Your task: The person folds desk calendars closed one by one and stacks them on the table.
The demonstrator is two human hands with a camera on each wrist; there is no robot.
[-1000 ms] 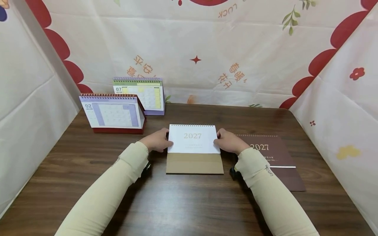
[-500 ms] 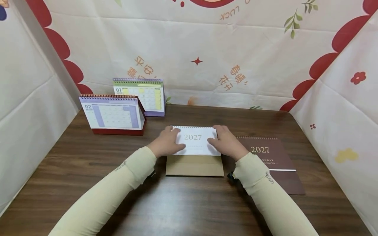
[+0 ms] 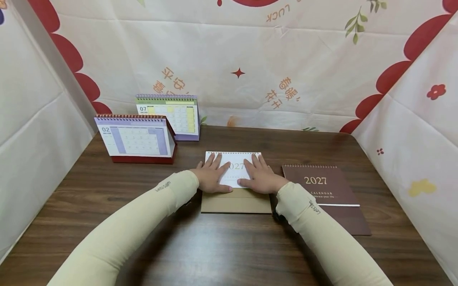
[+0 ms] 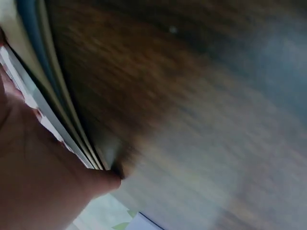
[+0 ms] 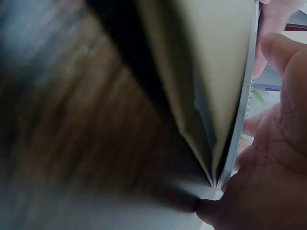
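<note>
A desk calendar with a white "2027" cover page (image 3: 234, 180) and a tan cardboard base (image 3: 236, 202) lies nearly flat in the middle of the table. My left hand (image 3: 213, 174) rests on the left part of the white page, fingers spread toward the spiral edge. On the right part lies my right hand (image 3: 262, 178), its fingers spread the same way. Both palms face down, thumbs pointing inward near the page's lower edge. In the right wrist view, the cardboard layers (image 5: 211, 72) of the calendar fan slightly apart beside the hand.
At the back left stand two tent calendars, one showing 02 (image 3: 141, 141) on a red base and one showing 07 (image 3: 179, 119) behind it. A brown 2027 calendar (image 3: 322, 182) lies right of the hands, partly under the right sleeve. Printed cloth (image 3: 229, 47) walls the table.
Both hands went from gripping the white calendar's side edges to lying flat with spread fingers on its page, moving inward. The calendar stayed in about the same place.
</note>
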